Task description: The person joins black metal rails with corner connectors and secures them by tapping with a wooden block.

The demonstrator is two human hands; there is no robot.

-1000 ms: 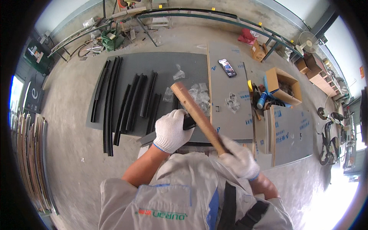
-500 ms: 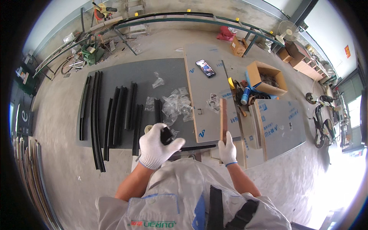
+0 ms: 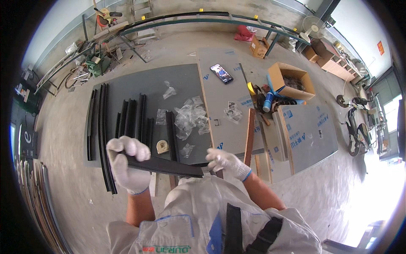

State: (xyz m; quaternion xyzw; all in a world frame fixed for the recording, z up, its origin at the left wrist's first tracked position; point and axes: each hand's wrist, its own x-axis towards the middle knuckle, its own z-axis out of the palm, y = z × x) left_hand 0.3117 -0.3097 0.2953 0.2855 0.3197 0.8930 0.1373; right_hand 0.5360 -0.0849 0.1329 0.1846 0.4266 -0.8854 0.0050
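My left hand [image 3: 129, 164], in a white knit glove, is closed on one end of a black profile strip [image 3: 169, 165]. The strip slants across in front of my body. Its other end comes near my gloved right hand [image 3: 227, 162], whose fingers are apart and hold nothing. A narrow reddish-brown board strip [image 3: 250, 135] lies just beyond my right wrist, along the panel's side. Another black profile [image 3: 171, 131] lies on the dark grey sheet [image 3: 148, 82]. Near my left hand is a round pale tape measure [image 3: 162, 146].
More black profiles [image 3: 103, 135] lie at the left. Crumpled clear plastic bags [image 3: 189, 118] sit mid-table beside a film-covered panel [image 3: 228, 97] bearing a phone [image 3: 221, 74]. At right are a blue can [image 3: 268, 102], an open carton [image 3: 312, 86] and stacked panels [image 3: 313, 139].
My right hand has let go of the board strip and moved left. My left hand has moved left and now holds a black profile crosswise. The tape measure has come into full view.
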